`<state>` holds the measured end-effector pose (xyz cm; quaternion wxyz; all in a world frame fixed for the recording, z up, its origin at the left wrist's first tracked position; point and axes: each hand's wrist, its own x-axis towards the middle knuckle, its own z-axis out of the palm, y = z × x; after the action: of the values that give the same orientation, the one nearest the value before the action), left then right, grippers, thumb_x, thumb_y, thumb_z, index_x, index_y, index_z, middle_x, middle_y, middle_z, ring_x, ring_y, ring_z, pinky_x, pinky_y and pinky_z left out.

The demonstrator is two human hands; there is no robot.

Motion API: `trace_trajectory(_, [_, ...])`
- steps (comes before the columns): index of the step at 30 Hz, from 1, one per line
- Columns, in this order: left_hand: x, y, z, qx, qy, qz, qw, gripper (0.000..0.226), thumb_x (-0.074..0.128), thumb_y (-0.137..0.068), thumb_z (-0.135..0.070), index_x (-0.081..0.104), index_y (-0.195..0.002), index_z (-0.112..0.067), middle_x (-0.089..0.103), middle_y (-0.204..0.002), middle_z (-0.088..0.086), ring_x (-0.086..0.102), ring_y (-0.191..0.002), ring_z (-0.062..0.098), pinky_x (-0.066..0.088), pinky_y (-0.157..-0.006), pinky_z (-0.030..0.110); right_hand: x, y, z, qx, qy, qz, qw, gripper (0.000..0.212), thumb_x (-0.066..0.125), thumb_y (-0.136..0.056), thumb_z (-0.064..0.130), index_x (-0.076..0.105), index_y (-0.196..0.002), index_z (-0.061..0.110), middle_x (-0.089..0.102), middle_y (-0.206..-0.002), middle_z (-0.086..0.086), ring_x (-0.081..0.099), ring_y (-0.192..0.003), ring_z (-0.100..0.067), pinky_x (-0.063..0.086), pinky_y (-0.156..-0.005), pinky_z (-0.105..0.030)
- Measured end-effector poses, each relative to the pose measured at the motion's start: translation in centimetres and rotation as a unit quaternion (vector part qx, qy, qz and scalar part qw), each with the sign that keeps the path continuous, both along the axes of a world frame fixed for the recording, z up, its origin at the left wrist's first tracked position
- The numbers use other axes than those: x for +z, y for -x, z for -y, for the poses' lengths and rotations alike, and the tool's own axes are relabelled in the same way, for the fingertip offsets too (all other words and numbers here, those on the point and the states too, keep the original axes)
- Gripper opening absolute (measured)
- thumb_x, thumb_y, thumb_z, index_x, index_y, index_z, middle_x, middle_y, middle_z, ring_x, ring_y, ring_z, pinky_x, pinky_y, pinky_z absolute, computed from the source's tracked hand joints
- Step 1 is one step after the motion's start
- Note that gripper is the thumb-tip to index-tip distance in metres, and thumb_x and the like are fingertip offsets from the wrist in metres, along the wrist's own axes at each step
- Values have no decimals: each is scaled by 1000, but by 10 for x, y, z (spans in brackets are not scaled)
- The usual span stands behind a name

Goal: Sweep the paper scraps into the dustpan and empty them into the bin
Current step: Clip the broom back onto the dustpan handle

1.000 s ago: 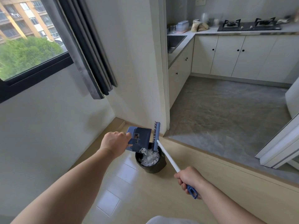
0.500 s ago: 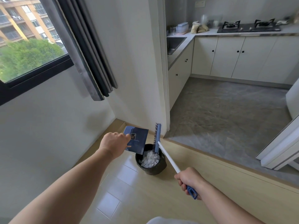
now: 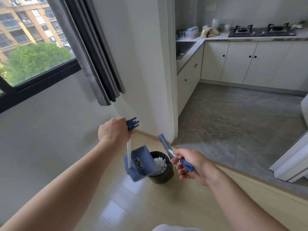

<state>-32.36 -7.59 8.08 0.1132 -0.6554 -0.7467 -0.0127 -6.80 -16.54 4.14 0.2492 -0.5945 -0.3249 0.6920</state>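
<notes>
A window (image 3: 33, 47) fills the far left, with a dark curtain (image 3: 93, 55) hanging along its right edge. Below the curtain the left hand (image 3: 113, 132) is raised, its fingers (image 3: 122, 125) clamped round the top of the dustpan's long handle, whose blue comb-shaped end sticks out past the knuckles. The white handle hangs straight down from the fist, and the blue dustpan (image 3: 143, 161) dangles at its lower end, clear of the pale floor (image 3: 150, 205). The pan overlaps the left rim of the black bin (image 3: 162, 178); whether it touches the rim is hard to say, as the pan is blurred.

The bin stands on the floor near the wall corner. The white paper scraps (image 3: 160, 164) lie heaped inside it, showing to the right of the pan.

Just right of the bin, the brush (image 3: 164, 144) is held in the air, its toothed blue head pointing up and away. The right hand (image 3: 195, 165) holds it near its blue grip end: thumb and forefinger are closed on the shaft, while the lower fingers (image 3: 185, 177) are loosely spread beneath it.

Further right and behind, a grey-floored kitchen has a sink (image 3: 184, 46) set in the tabletop (image 3: 210, 39), a gas hob (image 3: 261, 31) and white cabinets (image 3: 250, 62) below.
</notes>
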Motion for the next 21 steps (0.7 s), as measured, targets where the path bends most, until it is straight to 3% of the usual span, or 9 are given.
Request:
trace_trajectory(5, [-2,5,11,54,39,69,995,36,68,-81,-54,53,-75,-22,61,-74,-4,62,-72,24,42,-56,27,-2,-6,-9,-15,-105,-62,992,52,57,-86,65,64,-78,14,51,-74,-11,52,-59,-18,50,-62,-35])
trace_trajectory(8, [-17,4,20,87,85,108,987,39,70,-75,-58,56,-79,-21,62,-73,-5,64,-74,23,49,-61,28,-4,-3,-11,-19,-137,-33,990,70,47,-76,85,61,-76,17,48,-72,-9,48,-57,-17,46,-61,-33])
trace_trajectory(13, [-45,-12,38,77,161,239,955,42,66,-69,-55,63,-75,-13,58,-60,-4,61,-59,18,40,-53,27,-6,-6,-11,19,-223,22,974,93,25,-66,99,62,-101,20,49,-74,3,48,-66,-13,44,-67,-30])
trace_trajectory(15, [-51,-25,44,66,189,304,931,35,69,-75,-48,67,-82,-14,58,-62,-3,53,-54,16,37,-49,26,-4,-10,-14,33,-280,63,957,90,39,-64,97,58,-105,19,55,-80,4,54,-75,-14,45,-75,-29])
trace_trajectory(18, [-54,-48,54,71,275,436,854,27,71,-88,-30,63,-109,-15,62,-78,4,48,-55,13,39,-44,24,-6,-17,-26,7,-321,182,930,52,63,-78,73,56,-91,23,61,-80,6,61,-80,-14,47,-73,-30])
trace_trajectory(21, [-56,-69,63,67,345,524,776,42,73,-90,-19,55,-128,-16,66,-83,7,52,-54,11,43,-45,21,-3,-23,-31,5,-329,275,903,39,58,-92,57,56,-80,21,62,-72,4,62,-73,-16,50,-68,-34])
